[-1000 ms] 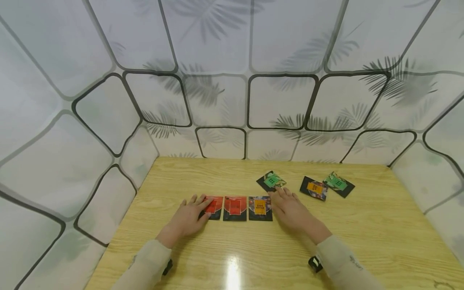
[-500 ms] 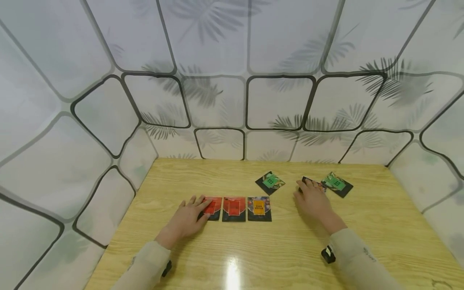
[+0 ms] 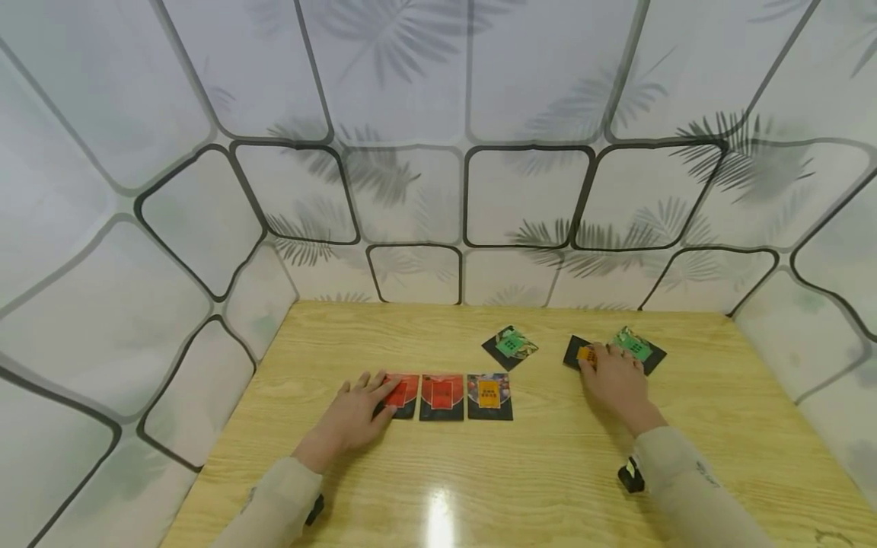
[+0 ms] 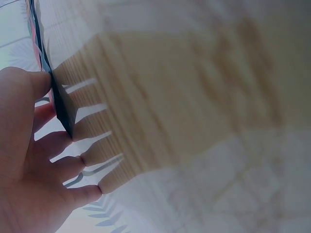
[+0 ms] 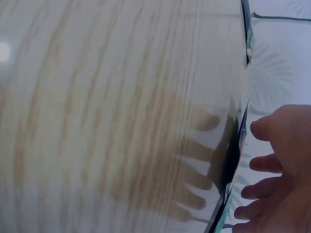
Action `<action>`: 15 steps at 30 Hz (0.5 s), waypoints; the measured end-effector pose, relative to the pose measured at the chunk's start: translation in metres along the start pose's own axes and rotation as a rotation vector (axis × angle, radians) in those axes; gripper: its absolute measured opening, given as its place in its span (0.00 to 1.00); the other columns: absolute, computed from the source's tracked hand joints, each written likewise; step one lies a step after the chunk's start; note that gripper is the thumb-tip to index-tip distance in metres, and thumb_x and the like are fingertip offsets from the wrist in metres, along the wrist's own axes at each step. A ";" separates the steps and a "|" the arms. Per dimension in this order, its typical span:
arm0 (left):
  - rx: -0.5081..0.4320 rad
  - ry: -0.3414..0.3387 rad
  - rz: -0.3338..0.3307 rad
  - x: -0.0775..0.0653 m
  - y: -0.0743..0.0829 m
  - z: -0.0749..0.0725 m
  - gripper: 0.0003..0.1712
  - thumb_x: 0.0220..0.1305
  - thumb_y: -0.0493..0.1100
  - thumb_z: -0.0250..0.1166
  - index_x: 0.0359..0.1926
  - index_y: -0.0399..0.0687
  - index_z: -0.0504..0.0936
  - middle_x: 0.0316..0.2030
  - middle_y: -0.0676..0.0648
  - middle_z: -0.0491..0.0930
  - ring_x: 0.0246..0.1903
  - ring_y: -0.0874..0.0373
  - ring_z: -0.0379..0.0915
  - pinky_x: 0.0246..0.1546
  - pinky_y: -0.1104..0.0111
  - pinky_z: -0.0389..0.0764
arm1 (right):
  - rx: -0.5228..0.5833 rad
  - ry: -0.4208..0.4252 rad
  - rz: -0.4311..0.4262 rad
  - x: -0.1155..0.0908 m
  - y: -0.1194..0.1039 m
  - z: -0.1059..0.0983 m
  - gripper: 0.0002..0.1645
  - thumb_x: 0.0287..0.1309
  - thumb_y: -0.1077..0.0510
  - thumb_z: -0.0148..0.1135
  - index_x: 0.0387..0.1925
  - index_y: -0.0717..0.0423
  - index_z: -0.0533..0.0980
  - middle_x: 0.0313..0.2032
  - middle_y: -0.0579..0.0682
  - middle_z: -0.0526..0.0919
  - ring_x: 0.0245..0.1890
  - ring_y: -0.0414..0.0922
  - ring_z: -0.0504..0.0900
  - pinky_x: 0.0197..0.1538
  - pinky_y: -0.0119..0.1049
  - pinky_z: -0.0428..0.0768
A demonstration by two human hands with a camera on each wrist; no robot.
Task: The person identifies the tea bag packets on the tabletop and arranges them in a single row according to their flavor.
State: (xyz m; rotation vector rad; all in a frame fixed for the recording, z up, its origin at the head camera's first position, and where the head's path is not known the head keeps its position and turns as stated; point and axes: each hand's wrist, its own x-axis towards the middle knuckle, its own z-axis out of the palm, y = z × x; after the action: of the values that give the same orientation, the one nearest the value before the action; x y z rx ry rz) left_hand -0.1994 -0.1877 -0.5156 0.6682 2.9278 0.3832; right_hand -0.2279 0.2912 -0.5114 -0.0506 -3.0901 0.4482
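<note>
My left hand (image 3: pixel 356 411) lies with spread, fairly straight fingers over the leftmost flat red-and-black packet (image 3: pixel 406 396). In the left wrist view, the thumb (image 4: pixel 41 83) is at that packet's edge. To its right lie a second red packet (image 3: pixel 441 396) and an orange-labelled packet (image 3: pixel 489 394), forming a row. My right hand (image 3: pixel 617 380) hovers over another orange-labelled packet (image 3: pixel 575 353), partly covering it. Its fingertips reach the near edge of a green-labelled packet (image 3: pixel 636 346). The right wrist view shows those fingers (image 5: pixel 265 162) loosely extended, with a gap to the packet.
A second green-labelled packet (image 3: pixel 510 346) lies turned at an angle behind the row. The wooden table (image 3: pixel 438 464) ends at a leaf-patterned cloth wall (image 3: pixel 425 190) at the back and sides. Dark wrist devices (image 3: pixel 630 476) sit at the sleeves.
My right hand has moved right, from beside the near green-labelled packet to above the orange-labelled packet, then slightly farther right. My left hand stays in place. The packets hold their positions.
</note>
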 end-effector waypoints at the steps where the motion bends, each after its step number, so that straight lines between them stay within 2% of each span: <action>1: -0.002 0.001 0.000 0.000 0.000 0.000 0.33 0.82 0.55 0.56 0.80 0.52 0.67 0.78 0.35 0.64 0.77 0.28 0.58 0.73 0.29 0.59 | 0.002 -0.004 0.009 0.000 0.001 0.000 0.38 0.81 0.45 0.48 0.75 0.69 0.64 0.68 0.80 0.67 0.68 0.81 0.62 0.70 0.78 0.60; 9: -0.010 -0.007 -0.005 0.000 0.001 -0.001 0.33 0.82 0.55 0.56 0.80 0.52 0.67 0.78 0.35 0.64 0.77 0.28 0.57 0.73 0.29 0.59 | -0.016 -0.039 0.034 0.000 0.004 0.002 0.40 0.81 0.42 0.45 0.76 0.71 0.62 0.70 0.80 0.66 0.68 0.83 0.61 0.69 0.78 0.60; 15: 0.000 -0.003 -0.008 0.000 0.001 0.000 0.33 0.82 0.55 0.55 0.81 0.52 0.66 0.79 0.36 0.64 0.77 0.28 0.57 0.73 0.30 0.59 | 0.004 -0.019 -0.055 0.000 0.005 0.005 0.36 0.81 0.47 0.48 0.74 0.71 0.66 0.70 0.78 0.67 0.69 0.84 0.60 0.69 0.79 0.59</action>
State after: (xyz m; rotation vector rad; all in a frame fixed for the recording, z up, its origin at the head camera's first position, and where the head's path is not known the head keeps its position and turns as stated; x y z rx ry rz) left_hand -0.1991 -0.1871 -0.5154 0.6559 2.9266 0.3804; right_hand -0.2283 0.2949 -0.5181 0.0387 -3.1005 0.4551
